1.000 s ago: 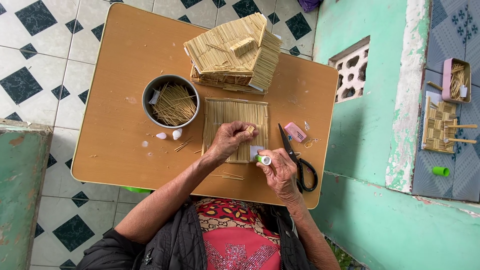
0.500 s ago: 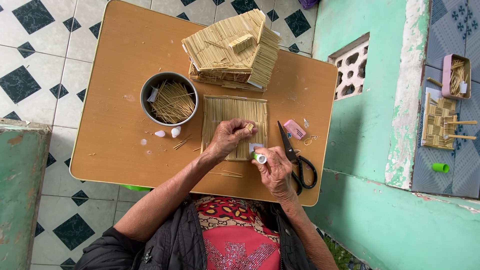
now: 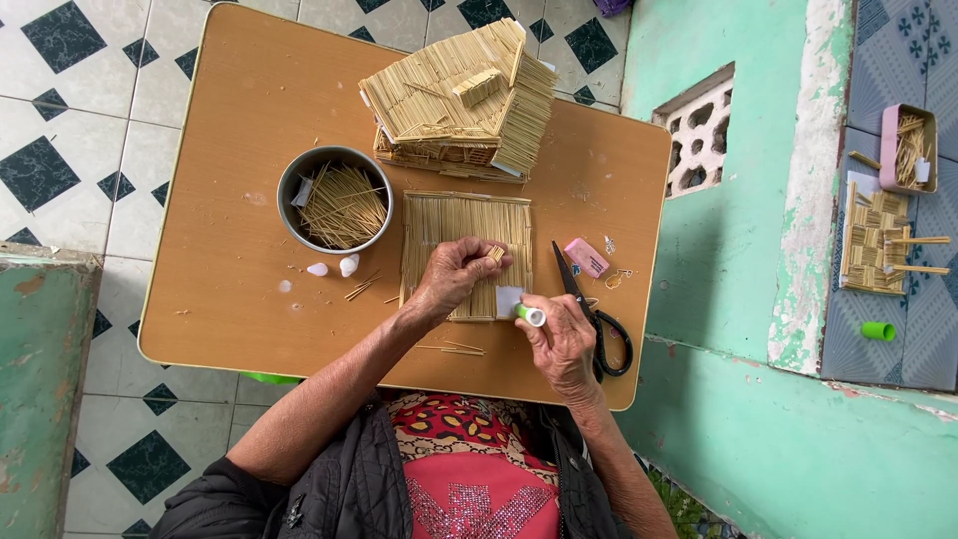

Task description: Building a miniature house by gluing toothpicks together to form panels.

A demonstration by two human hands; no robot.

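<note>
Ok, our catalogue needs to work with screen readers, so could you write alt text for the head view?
Seen from above, a person's left hand presses small sticks onto a flat stick panel on a wooden table, while the right hand holds a glue stick. Around them sit a stick house, a bowl of sticks, scissors and a pink eraser.

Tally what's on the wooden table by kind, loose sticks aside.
Stick house: 1
Stick panel: 1
Round tin of sticks: 1
Scissors: 1
Pink eraser: 1
Glue tube, in right hand: 1
Total: 6
</note>
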